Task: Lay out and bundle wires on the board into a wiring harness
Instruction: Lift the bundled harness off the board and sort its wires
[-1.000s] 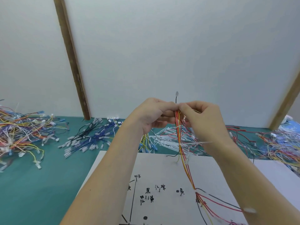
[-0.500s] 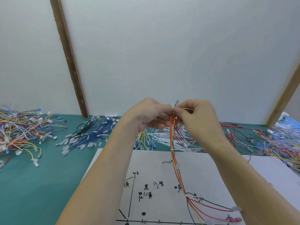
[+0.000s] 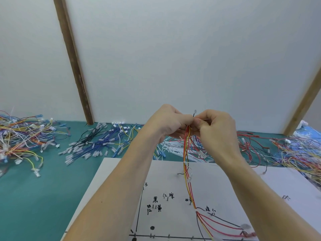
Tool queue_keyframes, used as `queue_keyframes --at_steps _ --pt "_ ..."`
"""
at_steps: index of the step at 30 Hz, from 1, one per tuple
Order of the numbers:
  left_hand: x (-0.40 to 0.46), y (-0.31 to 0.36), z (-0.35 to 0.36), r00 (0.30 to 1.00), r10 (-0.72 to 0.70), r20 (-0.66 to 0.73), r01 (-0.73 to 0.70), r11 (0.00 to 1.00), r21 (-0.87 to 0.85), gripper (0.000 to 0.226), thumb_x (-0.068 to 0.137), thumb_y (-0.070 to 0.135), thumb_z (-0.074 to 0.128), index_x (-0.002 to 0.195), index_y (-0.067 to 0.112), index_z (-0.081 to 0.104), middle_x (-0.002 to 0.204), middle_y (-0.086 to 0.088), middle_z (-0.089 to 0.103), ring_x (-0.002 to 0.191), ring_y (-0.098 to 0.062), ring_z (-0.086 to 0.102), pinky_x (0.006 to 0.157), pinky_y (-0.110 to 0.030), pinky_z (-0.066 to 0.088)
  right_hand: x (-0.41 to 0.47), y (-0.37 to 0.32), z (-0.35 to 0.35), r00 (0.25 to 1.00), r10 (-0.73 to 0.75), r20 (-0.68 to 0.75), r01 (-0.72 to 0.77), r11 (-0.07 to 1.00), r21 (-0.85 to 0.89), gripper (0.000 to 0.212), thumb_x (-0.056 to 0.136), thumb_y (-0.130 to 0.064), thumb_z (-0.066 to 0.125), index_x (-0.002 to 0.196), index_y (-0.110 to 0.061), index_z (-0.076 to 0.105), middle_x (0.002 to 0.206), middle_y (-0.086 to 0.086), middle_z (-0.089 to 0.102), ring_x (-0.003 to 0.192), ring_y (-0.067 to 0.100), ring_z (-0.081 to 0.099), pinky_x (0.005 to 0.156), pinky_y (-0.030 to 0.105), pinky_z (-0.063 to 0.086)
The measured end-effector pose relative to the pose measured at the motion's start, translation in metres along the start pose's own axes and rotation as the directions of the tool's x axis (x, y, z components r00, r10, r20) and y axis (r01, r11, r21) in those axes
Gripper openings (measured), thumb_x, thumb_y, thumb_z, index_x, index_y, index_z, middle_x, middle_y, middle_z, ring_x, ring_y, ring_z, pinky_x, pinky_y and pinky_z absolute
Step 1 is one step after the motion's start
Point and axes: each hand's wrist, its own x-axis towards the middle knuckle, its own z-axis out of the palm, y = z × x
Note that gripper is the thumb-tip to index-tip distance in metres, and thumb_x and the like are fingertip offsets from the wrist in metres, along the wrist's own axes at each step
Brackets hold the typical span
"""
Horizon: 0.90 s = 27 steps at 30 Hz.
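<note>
Both hands raised above board (image 3: 121, 171): left hand (image 3: 171, 121) and right hand (image 3: 215, 126) fingers pinching top of red-yellow wire bundle (image 3: 186, 153). Advice: keep strands taut, parallel; cinch tie snug.

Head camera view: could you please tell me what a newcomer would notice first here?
Most striking are the two hands, left hand and right hand, raised mid-frame, pinching the top of a red and yellow wire bundle that hangs down to the white board. Next come the tangled wire piles on the green table, one at far left and one at far right.
</note>
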Motion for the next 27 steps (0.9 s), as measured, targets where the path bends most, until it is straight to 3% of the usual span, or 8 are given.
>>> queue_keyframes --at_steps 3,7,12,15,17,19,23,27 --pt "0.001 0.000 -0.003 1.000 -0.002 -0.024 0.002 1.000 -0.027 0.017 0.085 0.017 0.068 0.078 0.003 0.076 0.073 -0.016 0.076 0.058 -0.020 0.068 0.056 -0.029 0.059 0.000 -0.004 -0.002 0.996 0.077 0.043 -0.085 0.969 0.230 0.009 0.091 -0.014 0.070 0.086 -0.016 0.077 0.080 0.001 0.079 0.083 0.023 0.077 0.083 0.046 0.063" --pt "0.001 0.004 -0.017 0.997 -0.057 0.049 0.064 0.983 -0.172 0.018 0.094 0.023 0.066 0.090 0.009 0.077 0.079 -0.006 0.078 0.061 -0.014 0.070 0.052 -0.023 0.057 -0.003 -0.009 -0.021 0.941 0.264 0.211 -0.337 0.682 0.649 0.018 0.100 -0.018 0.063 0.113 -0.006 0.065 0.097 0.012 0.079 0.095 0.025 0.077 0.076 0.033 0.064" --pt "-0.002 0.010 -0.023 0.991 -0.045 0.128 0.087 0.933 -0.349 0.013 0.096 0.021 0.068 0.093 0.010 0.076 0.079 0.000 0.075 0.060 -0.009 0.069 0.051 -0.022 0.057 -0.031 0.004 -0.038 0.926 0.265 0.268 -0.377 0.660 0.650 0.048 0.089 0.020 0.030 0.095 -0.002 0.072 0.092 0.019 0.078 0.080 0.025 0.077 0.062 0.027 0.060" --pt "-0.003 0.009 -0.022 0.988 -0.032 0.148 0.088 0.915 -0.393 0.012 0.095 0.019 0.070 0.098 0.010 0.076 0.088 -0.002 0.076 0.066 -0.012 0.072 0.054 -0.024 0.058 -0.038 0.013 -0.050 0.908 0.230 0.350 -0.417 0.578 0.701 0.063 0.073 0.029 0.030 0.080 -0.007 0.081 0.096 0.019 0.077 0.088 0.029 0.077 0.066 0.029 0.062" --pt "-0.002 0.008 -0.022 0.992 -0.017 0.129 0.070 0.907 -0.415 0.016 0.095 0.017 0.070 0.108 0.008 0.076 0.091 -0.002 0.076 0.069 -0.013 0.074 0.055 -0.025 0.060 -0.042 0.016 -0.058 0.859 0.190 0.476 -0.503 0.482 0.717 0.056 0.068 0.025 0.040 0.091 -0.004 0.081 0.111 0.024 0.074 0.104 0.035 0.074 0.075 0.035 0.063" --pt "-0.001 0.007 -0.021 0.994 -0.006 0.113 0.053 0.908 -0.417 0.022 0.095 0.014 0.071 0.115 0.005 0.074 0.090 -0.002 0.076 0.069 -0.014 0.074 0.056 -0.026 0.060 -0.048 0.020 -0.063 0.831 0.165 0.531 -0.529 0.525 0.666 0.041 0.075 0.017 0.056 0.105 -0.001 0.078 0.120 0.024 0.071 0.107 0.036 0.072 0.081 0.035 0.062" --pt "-0.001 0.007 -0.014 0.992 0.022 0.125 0.028 0.922 -0.385 0.019 0.091 0.009 0.075 0.109 0.003 0.074 0.084 -0.005 0.075 0.070 -0.017 0.075 0.056 -0.027 0.060 -0.049 0.017 -0.057 0.854 0.183 0.486 -0.478 0.645 0.596 0.039 0.077 -0.013 0.075 0.115 -0.004 0.075 0.113 0.018 0.075 0.082 0.022 0.075 0.069 0.026 0.061" --pt "-0.004 0.009 -0.004 0.999 0.038 0.023 -0.027 0.936 -0.351 0.033 0.087 0.007 0.080 0.115 -0.005 0.067 0.095 -0.012 0.072 0.071 -0.026 0.077 0.054 -0.031 0.061 -0.043 0.007 -0.038 0.888 0.236 0.394 -0.450 0.624 0.639 0.034 0.076 -0.016 0.076 0.103 0.004 0.076 0.089 0.014 0.074 0.063 0.014 0.064 0.058 0.020 0.056"
